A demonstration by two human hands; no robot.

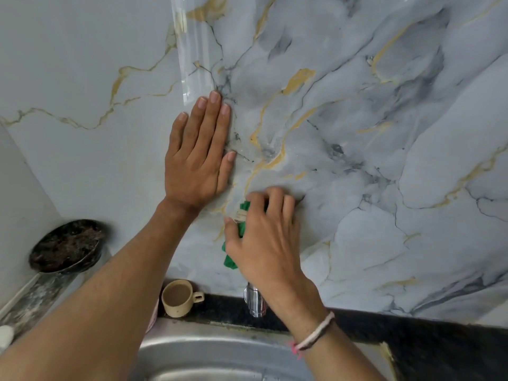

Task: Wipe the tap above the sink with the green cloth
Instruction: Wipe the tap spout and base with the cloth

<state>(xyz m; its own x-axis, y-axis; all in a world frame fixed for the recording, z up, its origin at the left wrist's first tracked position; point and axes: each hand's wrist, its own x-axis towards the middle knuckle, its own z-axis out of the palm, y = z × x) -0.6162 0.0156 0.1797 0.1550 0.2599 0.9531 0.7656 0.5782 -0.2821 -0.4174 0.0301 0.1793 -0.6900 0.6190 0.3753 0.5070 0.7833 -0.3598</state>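
Note:
My right hand [264,237] is closed around the green cloth [232,251], pressing it onto the upper part of the tap against the marble wall. Only the chrome spout end of the tap [255,302] shows below my wrist; the rest is hidden under hand and cloth. The cloth peeks out at the left side of my fingers. My left hand [198,158] lies flat on the wall above and left of the tap, fingers together, holding nothing. The steel sink [209,356] sits below.
A beige cup [178,298] stands on the black ledge left of the tap. A dark round pan [66,246] leans at the left corner. The marble-patterned wall [384,160] fills the view. A black counter strip [412,334] runs to the right.

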